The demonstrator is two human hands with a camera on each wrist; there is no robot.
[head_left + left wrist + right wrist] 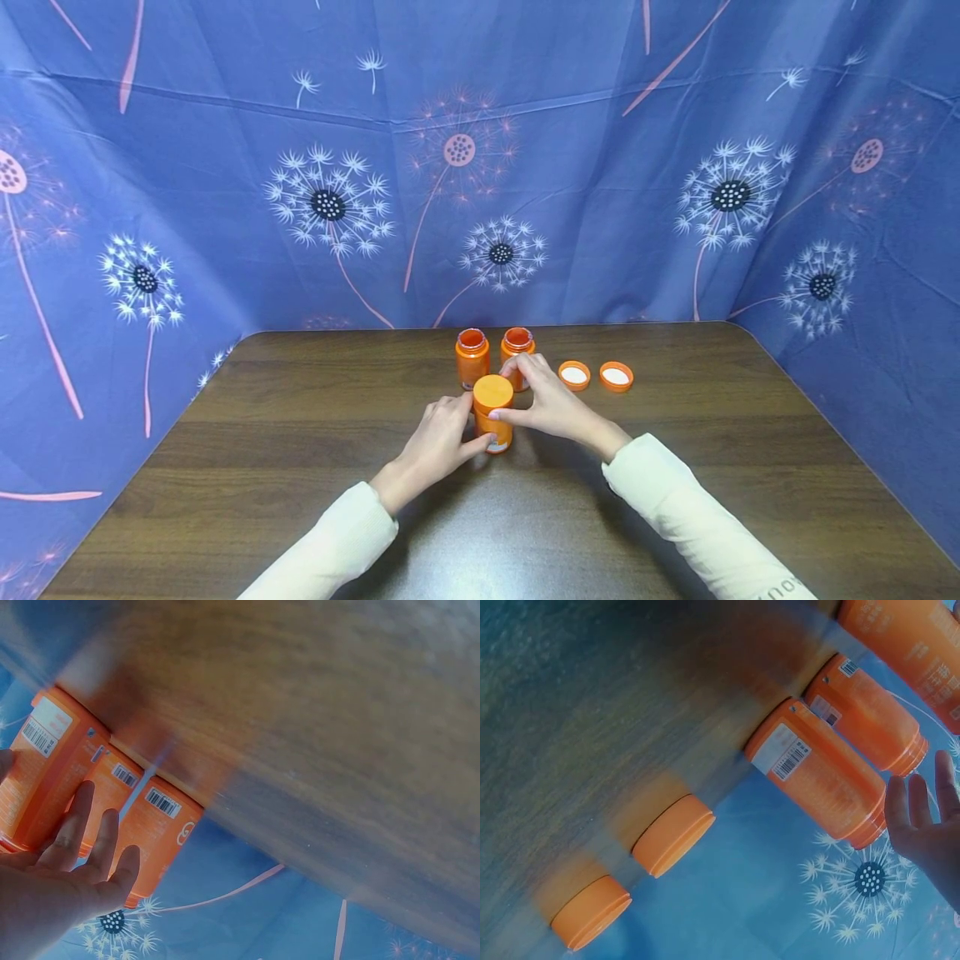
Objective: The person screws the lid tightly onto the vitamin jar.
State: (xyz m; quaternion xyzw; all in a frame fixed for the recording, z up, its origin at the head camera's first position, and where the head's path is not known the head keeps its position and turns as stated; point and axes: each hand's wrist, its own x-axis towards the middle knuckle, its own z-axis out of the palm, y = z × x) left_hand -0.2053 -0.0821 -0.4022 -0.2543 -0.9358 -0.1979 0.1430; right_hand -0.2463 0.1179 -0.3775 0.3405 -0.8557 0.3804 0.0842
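An orange bottle [504,435] with its orange screw lid [492,391] on stands upright on the table. My left hand [441,432] holds the bottle's body low down, thumb in front, with the other fingers partly hidden behind it. From the right, my right hand [553,407] pinches the lid's edge between the thumb and fingers. Just behind stand two lidless orange bottles, the left one [472,367] and the right one [817,769]. The right hand partly covers the right bottle in the head view. Barcode labels show on the bottles in the left wrist view.
Two loose orange lids, a nearer-in lid [574,376] and an outer lid [617,377], lie right of the bottles with white insides up. Around the brown wooden table [300,417] hangs a blue dandelion-print cloth [577,208].
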